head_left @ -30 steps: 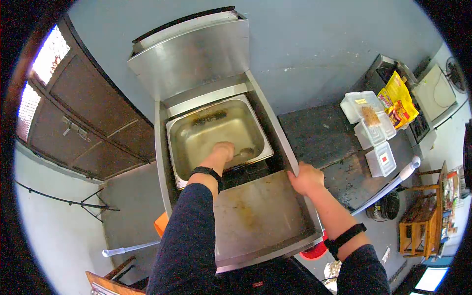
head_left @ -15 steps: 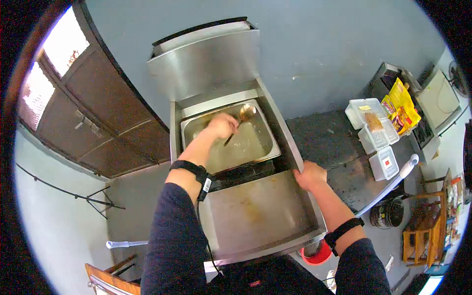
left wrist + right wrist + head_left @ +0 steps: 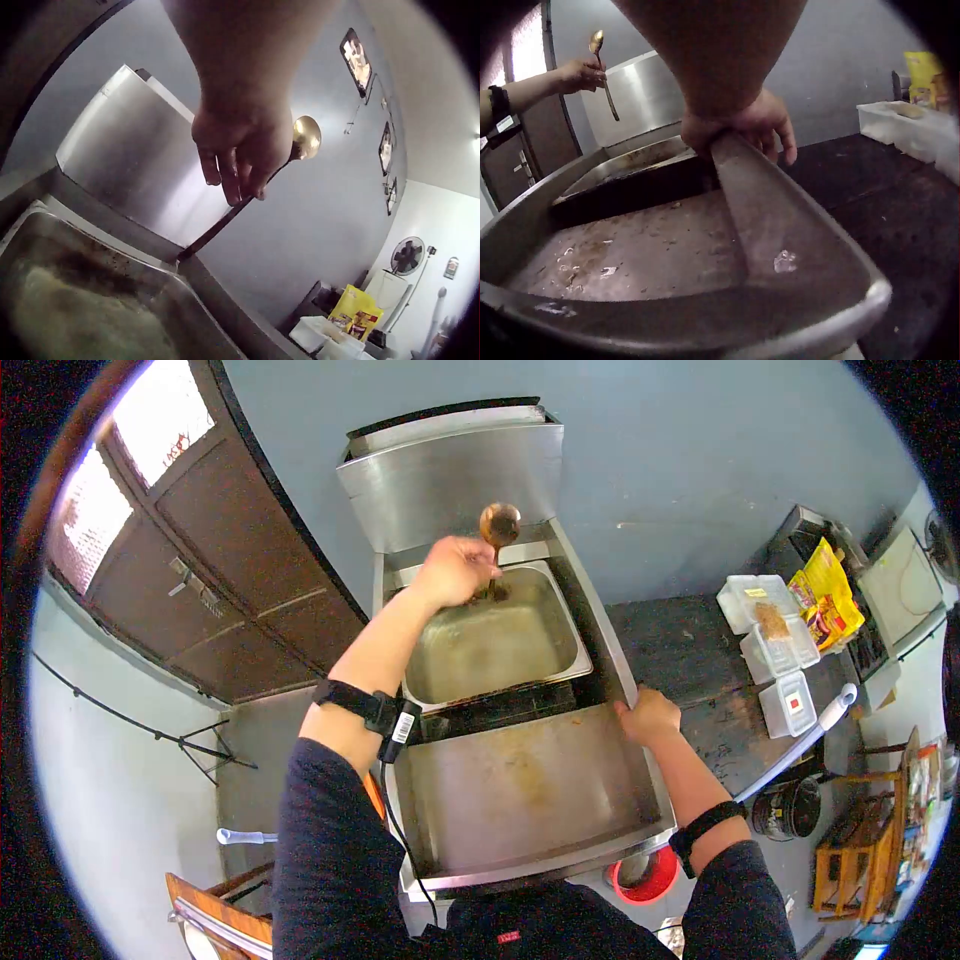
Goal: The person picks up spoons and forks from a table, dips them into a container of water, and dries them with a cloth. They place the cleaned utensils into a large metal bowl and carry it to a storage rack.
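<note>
One grey wall (image 3: 700,480); one basin (image 3: 572,628); left hand (image 3: 455,572) holding one spoon (image 3: 499,524).

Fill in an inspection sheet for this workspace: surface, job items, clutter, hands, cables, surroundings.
Surface: front shelf of the steel unit has brownish stains.
Job items: ladle held bowl-up, handle down; below it, a rectangular pan with what looks like cloudy liquid.
Clutter: plastic containers and yellow bag to the right; red bucket below the near-right corner.
Hands: left hand holds the ladle's handle; right hand grips the unit's right edge.
Cables: black cable hangs from the left wrist strap.
Surroundings: brown door on the left; grey wall behind.
</note>
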A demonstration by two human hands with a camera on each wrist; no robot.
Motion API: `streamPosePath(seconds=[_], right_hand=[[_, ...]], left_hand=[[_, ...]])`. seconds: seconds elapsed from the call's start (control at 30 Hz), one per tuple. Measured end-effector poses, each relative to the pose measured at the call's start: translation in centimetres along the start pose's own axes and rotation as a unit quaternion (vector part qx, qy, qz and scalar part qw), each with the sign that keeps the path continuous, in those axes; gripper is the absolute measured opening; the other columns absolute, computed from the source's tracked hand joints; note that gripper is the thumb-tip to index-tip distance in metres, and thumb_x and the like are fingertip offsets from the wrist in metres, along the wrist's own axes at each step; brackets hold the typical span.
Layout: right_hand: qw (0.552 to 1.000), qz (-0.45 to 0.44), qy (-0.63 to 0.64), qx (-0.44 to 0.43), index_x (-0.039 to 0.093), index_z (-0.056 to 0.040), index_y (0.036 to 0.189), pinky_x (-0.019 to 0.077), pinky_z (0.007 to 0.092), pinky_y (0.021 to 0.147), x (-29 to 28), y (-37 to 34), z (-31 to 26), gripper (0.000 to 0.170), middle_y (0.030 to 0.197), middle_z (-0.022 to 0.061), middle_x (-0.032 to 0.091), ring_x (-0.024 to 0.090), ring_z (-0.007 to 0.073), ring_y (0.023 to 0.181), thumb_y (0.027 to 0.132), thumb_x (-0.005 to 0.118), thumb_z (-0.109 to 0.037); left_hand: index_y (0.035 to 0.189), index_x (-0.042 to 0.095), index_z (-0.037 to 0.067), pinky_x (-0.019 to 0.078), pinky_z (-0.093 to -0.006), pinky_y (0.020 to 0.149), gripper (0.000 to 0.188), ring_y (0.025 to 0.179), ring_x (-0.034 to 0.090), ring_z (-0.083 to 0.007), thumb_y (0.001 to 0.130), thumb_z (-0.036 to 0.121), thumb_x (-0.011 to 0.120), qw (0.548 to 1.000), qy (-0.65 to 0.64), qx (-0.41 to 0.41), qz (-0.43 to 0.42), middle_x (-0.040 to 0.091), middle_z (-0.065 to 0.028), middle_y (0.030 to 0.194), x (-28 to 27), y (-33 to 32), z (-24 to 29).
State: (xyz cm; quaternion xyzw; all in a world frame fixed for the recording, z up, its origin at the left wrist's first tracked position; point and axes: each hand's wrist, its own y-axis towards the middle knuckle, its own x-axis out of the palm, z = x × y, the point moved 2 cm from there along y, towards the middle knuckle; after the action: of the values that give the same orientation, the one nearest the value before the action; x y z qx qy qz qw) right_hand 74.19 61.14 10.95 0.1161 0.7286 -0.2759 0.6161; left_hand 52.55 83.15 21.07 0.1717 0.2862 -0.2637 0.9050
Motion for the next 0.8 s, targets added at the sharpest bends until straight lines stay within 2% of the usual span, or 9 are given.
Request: streamPosePath(seconds=[0.17, 0.23, 0.37, 0.43, 0.53, 0.57, 0.67, 0.73, 0.8], right_hand=[[0.999, -0.03, -0.003, 0.01, 0.049, -0.0034, 0.098, 0.0421, 0.037, 0.074, -0.5, -0.1, -0.3, 0.047, 0.095, 0.0148, 0.054, 0.053, 0.0285, 0.088, 0.072, 0.047, -0.043], [1.0, -0.024, -0.014, 0.009, 0.049, -0.0054, 0.102, 0.043, 0.0372, 0.073, 0.1, 0.5, 0.1, 0.049, 0.096, 0.013, 0.054, 0.053, 0.0284, 0.087, 0.072, 0.047, -0.044], [1.0, 0.01, 0.008, -0.009, 0.049, -0.0023, 0.097, 0.0412, 0.0371, 0.075, 0.5, 0.1, 0.3, 0.048, 0.095, 0.0161, 0.053, 0.051, 0.0288, 0.089, 0.071, 0.048, -0.043], [1.0, 0.006, 0.009, -0.007, 0.05, -0.0025, 0.096, 0.0406, 0.0372, 0.076, 0.5, 0.4, 0.4, 0.048, 0.096, 0.016, 0.053, 0.051, 0.0288, 0.091, 0.071, 0.048, -0.043], [0.999, -0.013, 0.042, -0.031, 0.05, -0.0024, 0.097, 0.0398, 0.0374, 0.077, 1.0, 1.1, 1.1, 0.048, 0.099, 0.0158, 0.052, 0.049, 0.0292, 0.093, 0.071, 0.047, -0.043], [0.998, -0.034, 0.042, -0.022, 0.05, -0.0021, 0.097, 0.0396, 0.0373, 0.077, -0.1, 0.1, 0.4, 0.048, 0.1, 0.0155, 0.051, 0.049, 0.0298, 0.094, 0.071, 0.047, -0.042], [0.997, 0.037, 0.056, -0.043, 0.054, -0.0043, 0.094, 0.0407, 0.0402, 0.076, 0.2, -0.2, 0.6, 0.043, 0.096, 0.0171, 0.054, 0.051, 0.0313, 0.09, 0.07, 0.047, -0.04], [0.997, -0.021, 0.055, -0.045, 0.048, -0.002, 0.101, 0.0391, 0.0376, 0.078, -1.7, -2.1, -0.2, 0.051, 0.104, 0.0167, 0.049, 0.048, 0.0303, 0.096, 0.07, 0.048, -0.042], [0.994, 0.012, 0.069, -0.084, 0.05, -0.001, 0.1, 0.0396, 0.0384, 0.077, -1.4, -2.5, 0.3, 0.051, 0.101, 0.0194, 0.05, 0.049, 0.0317, 0.094, 0.07, 0.047, -0.043]], left_hand=[[0.072, 0.056, 0.001, 0.0402, -0.0244, 0.056, 0.016, 0.059, 0.049, -0.0104, 0.064, 0.012, 0.066, 1.0, -0.001, -0.016, -0.024, 0.055, -0.0032, 0.063, 2.4, 0.2, -4.6], [0.075, 0.056, 0.0, 0.0407, -0.0242, 0.057, 0.016, 0.059, 0.049, -0.0104, 0.065, 0.009, 0.065, 0.999, -0.018, -0.026, -0.019, 0.055, -0.004, 0.064, 2.8, -0.1, -4.6], [0.076, 0.057, 0.0, 0.042, -0.0247, 0.059, 0.016, 0.063, 0.052, -0.0117, 0.066, 0.01, 0.064, 0.999, 0.02, -0.025, 0.0, 0.057, -0.0061, 0.068, 2.4, -1.6, -3.4], [0.077, 0.057, 0.0, 0.0427, -0.0253, 0.061, 0.017, 0.065, 0.054, -0.0128, 0.066, 0.011, 0.063, 0.999, 0.005, -0.031, 0.026, 0.058, -0.0078, 0.07, 1.6, -2.9, -1.7], [0.075, 0.057, 0.0, 0.0425, -0.0258, 0.06, 0.013, 0.063, 0.055, -0.0136, 0.065, 0.008, 0.061, 0.991, 0.03, 0.031, 0.125, 0.057, -0.0086, 0.067, -0.4, -7.0, 3.2], [0.08, 0.057, 0.001, 0.0435, -0.0272, 0.064, 0.018, 0.069, 0.057, -0.0172, 0.067, 0.012, 0.061, 0.99, 0.065, 0.033, 0.122, 0.059, -0.0112, 0.074, -1.6, -9.0, 5.3], [0.079, 0.058, 0.001, 0.0439, -0.0278, 0.065, 0.018, 0.069, 0.057, -0.0185, 0.068, 0.016, 0.06, 0.982, 0.052, 0.031, 0.182, 0.059, -0.0113, 0.074, -3.7, -14.4, 10.1], [0.078, 0.059, 0.003, 0.044, -0.0287, 0.065, 0.018, 0.072, 0.058, -0.0204, 0.068, 0.017, 0.06, 0.967, 0.071, 0.057, 0.239, 0.059, -0.0116, 0.076, -4.5, -18.6, 12.9], [0.078, 0.059, 0.003, 0.0439, -0.03, 0.064, 0.017, 0.072, 0.057, -0.0225, 0.067, 0.017, 0.061, 0.947, 0.062, 0.098, 0.3, 0.059, -0.0123, 0.077, -4.3, -23.1, 14.5]])
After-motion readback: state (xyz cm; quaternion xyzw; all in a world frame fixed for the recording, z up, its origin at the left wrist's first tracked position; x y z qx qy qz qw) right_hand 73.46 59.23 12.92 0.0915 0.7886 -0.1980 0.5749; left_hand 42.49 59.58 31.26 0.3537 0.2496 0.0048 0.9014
